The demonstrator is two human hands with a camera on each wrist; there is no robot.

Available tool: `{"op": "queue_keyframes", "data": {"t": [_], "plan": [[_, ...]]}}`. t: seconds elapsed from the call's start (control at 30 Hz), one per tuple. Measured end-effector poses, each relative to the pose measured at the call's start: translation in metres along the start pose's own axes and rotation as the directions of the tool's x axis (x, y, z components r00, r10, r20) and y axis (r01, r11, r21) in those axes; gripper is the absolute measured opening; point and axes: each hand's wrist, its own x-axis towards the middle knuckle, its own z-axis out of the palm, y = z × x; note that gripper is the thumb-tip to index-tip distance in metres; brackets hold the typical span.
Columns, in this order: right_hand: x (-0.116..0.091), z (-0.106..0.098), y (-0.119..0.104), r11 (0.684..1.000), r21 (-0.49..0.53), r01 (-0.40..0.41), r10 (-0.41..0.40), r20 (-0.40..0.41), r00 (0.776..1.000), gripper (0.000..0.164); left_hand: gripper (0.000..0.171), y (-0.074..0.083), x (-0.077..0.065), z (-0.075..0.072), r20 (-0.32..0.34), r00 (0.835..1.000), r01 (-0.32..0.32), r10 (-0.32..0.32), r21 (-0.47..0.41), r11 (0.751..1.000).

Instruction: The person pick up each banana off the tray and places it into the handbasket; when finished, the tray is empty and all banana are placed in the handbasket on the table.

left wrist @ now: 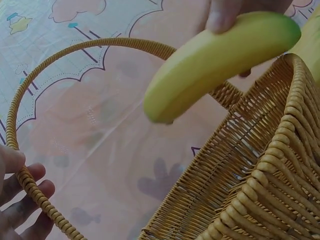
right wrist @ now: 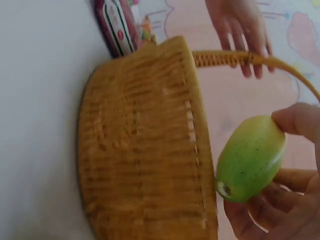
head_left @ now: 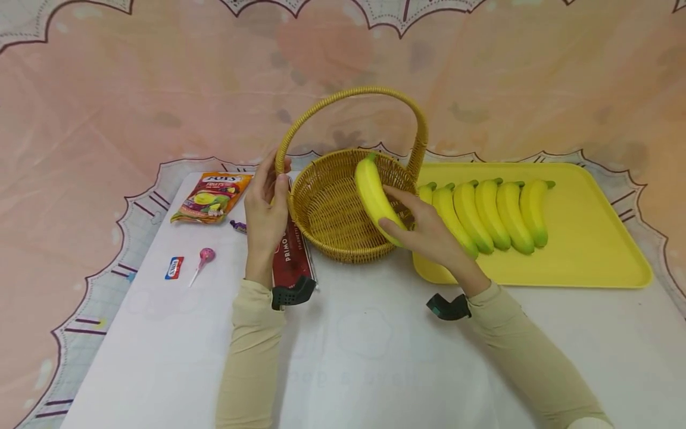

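Observation:
A yellow banana (head_left: 374, 193) with a green tip is held in my right hand (head_left: 431, 232), thumb on one side and fingers on the other. It is over the right part of the wicker basket (head_left: 332, 208), whose visible inside holds nothing. My left hand (head_left: 265, 214) holds the left side of the basket's arched handle (left wrist: 37, 192), its thumb and fingertips on either side of it. In the right wrist view the banana's green end (right wrist: 247, 167) shows beside the basket rim.
Right of the basket, a yellow tray (head_left: 595, 232) carries a row of several bananas (head_left: 490, 214). At left lie an orange candy bag (head_left: 211, 199), a lollipop (head_left: 206, 256), a small wrapped sweet (head_left: 174, 268) and a purple-wrapped sweet (head_left: 239, 226). A red spaghetti packet (head_left: 292, 262) lies partly under the basket.

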Motion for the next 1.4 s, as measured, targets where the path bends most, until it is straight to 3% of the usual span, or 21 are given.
{"op": "queue_keyframes", "data": {"t": [0.37,0.73,0.9,1.03,1.2,1.4], "plan": [[0.045,0.044,-0.014,0.991,-0.114,-0.074,0.087,0.117,0.989,0.066,0.039,0.000,0.000,0.004,-0.023,1.000,-0.014,0.014,0.001,1.000],[0.072,0.078,-0.023,0.943,-0.331,-0.042,0.145,0.292,0.945,0.062,0.039,-0.002,0.002,0.004,-0.015,1.000,-0.008,0.007,-0.034,0.999],[0.075,0.085,-0.023,0.947,-0.319,-0.039,0.157,0.354,0.922,0.058,0.039,-0.002,0.001,0.003,-0.009,1.000,0.010,-0.011,-0.039,0.999],[0.069,0.080,-0.021,0.959,-0.280,-0.027,0.118,0.311,0.943,0.051,0.039,-0.001,0.000,0.004,-0.008,1.000,0.016,-0.016,-0.030,0.999],[0.051,0.062,-0.014,0.978,-0.207,-0.001,0.033,0.152,0.988,0.041,0.040,0.000,0.001,0.005,-0.005,1.000,0.020,-0.020,-0.026,0.999],[0.029,0.039,-0.005,0.992,-0.102,0.070,-0.072,-0.010,0.997,0.028,0.039,-0.003,0.002,0.004,-0.022,0.999,0.034,-0.035,-0.040,0.999]]}}
